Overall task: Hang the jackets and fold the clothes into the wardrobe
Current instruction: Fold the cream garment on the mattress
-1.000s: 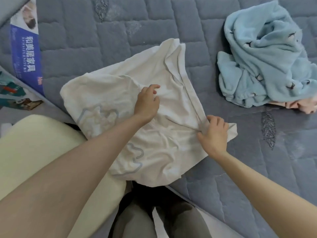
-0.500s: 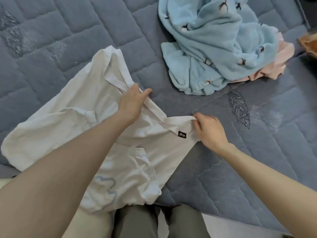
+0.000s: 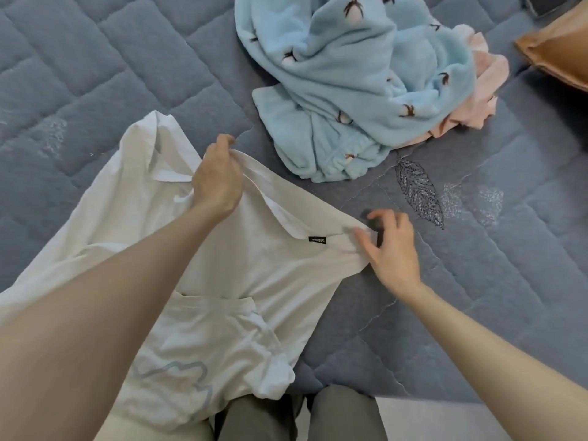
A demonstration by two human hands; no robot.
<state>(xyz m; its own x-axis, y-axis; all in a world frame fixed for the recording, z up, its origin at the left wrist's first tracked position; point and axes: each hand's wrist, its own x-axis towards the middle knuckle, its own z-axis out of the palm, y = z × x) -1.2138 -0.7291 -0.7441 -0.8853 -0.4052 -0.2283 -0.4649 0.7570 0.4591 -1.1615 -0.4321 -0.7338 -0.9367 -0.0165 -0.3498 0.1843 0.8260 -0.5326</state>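
A white shirt [image 3: 254, 275] lies spread on a blue quilted mattress [image 3: 95, 58]. It fills the view from 7 to 9 o'clock and reaches to the middle. A pale blue outline drawing [image 3: 178, 374] shows on its lower end at 7 o'clock. The left hand [image 3: 218, 183] is just left of the middle. Its fingers are curled tight around a fold at the shirt's top edge and hold that bit up a little. A small black tag [image 3: 317, 240] sits on the shirt between the two hands. The right hand [image 3: 391, 246] is at the shirt's corner, at 3 o'clock from the middle. It is blurry. Its thumb touches the cloth, but one cannot tell if the fingers pinch the corner or stay apart. A stitched feather [image 3: 416, 192] is on the mattress just past that hand. At 12 to 1 o'clock a fluffy light blue garment [image 3: 350, 84] lies in a heap, apart from the shirt. A pink garment [image 3: 486, 87] peeks out from under it. A brown thing [image 3: 560, 55] sits at 2 o'clock. Grey trouser legs [image 3: 343, 418] show at 6 o'clock.
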